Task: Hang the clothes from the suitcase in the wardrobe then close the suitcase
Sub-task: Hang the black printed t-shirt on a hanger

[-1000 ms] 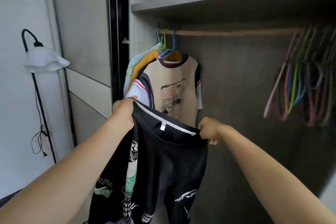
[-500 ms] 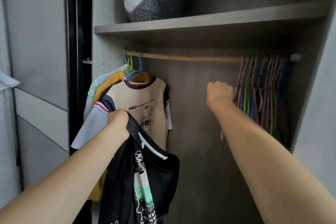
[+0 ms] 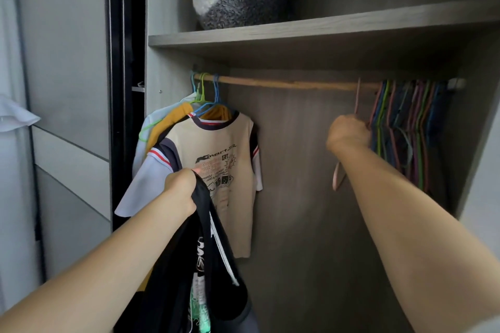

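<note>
- A second ago both hands held the collar of the black printed T-shirt point(image 3: 213, 265) spread out. Since then the right hand point(image 3: 347, 134) has let go and reached across the wardrobe to the bunch of coloured plastic hangers point(image 3: 405, 121) at the right end of the wooden rod point(image 3: 292, 84).
- The right hand is now closed round a thin pink hanger point(image 3: 357, 100), which stands slightly left of the bunch.
- Its hook reaches up to the rod. I cannot tell whether it has been lifted off.
- The left hand point(image 3: 180, 189) grips the black shirt at its collar and now carries it alone, in front of and below the beige printed T-shirt point(image 3: 219, 159) already hung at the rod's left end.
- My reading is that the step has moved from presenting the shirt to fetching a hanger. Threading the collar and hooking it on the bare middle of the rod come next.
- The suitcase is not in view, so closing it looks some way off.
- The black shirt hangs bunched, with its long axis vertical. The collar is up at the left hand and the hem is below the picture's edge.
- The pink hanger is seen nearly edge-on and runs close to vertical, with the hook up. It leans a little, and one shoulder end shows below the right wrist.
</note>
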Motion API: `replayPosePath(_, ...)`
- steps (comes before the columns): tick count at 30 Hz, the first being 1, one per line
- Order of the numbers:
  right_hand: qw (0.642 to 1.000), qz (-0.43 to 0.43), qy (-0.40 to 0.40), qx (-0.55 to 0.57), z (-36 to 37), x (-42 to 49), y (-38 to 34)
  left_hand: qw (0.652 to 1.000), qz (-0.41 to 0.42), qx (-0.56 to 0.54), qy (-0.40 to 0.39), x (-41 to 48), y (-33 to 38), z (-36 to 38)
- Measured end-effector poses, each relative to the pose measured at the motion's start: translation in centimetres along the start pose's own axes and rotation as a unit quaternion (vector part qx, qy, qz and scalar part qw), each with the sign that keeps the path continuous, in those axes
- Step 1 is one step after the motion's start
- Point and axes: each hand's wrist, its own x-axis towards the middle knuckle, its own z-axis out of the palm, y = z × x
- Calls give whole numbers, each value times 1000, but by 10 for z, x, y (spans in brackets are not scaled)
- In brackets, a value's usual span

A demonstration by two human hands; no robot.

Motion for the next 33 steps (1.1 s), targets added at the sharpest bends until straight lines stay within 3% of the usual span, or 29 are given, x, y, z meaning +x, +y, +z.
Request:
replayPosePath(6,966,45,41,252,1,-16,-21,999,11,25,17,-6,2,-20)
replayPosePath(10,920,40,4,391,26,-54,-42,999,7,37,21,-8,5,-41)
replayPosePath(12,876,48,-2,480,44,-83,-53,999,-8,39,15,-10,9,-57)
replayPosePath(15,787,78,-80,607,73,-118,-64,998,-4,62,32,-10,11,-80)
replayPosePath(17,749,138,-170,625,83,-131,-70,997,-2,65,45,-12,12,-96)
replayPosePath(19,742,170,-236,604,88,-140,-77,996,-11,71,50,-16,13,-111)
replayPosePath(22,731,145,-263,613,91,-163,-91,996,-5,65,60,-19,11,-131)
replayPosePath(23,706,138,-272,639,86,-170,-95,996,-2,63,62,-23,10,-134)
replayPosePath(28,513,143,-355,768,34,-208,-122,994,-11,76,79,-32,6,-150)
replayPosePath(31,441,169,-331,817,-2,-225,-134,992,-12,87,94,-31,3,-158)
replayPosePath(33,418,181,-292,841,-23,-237,-142,989,-14,92,111,-34,3,-166)
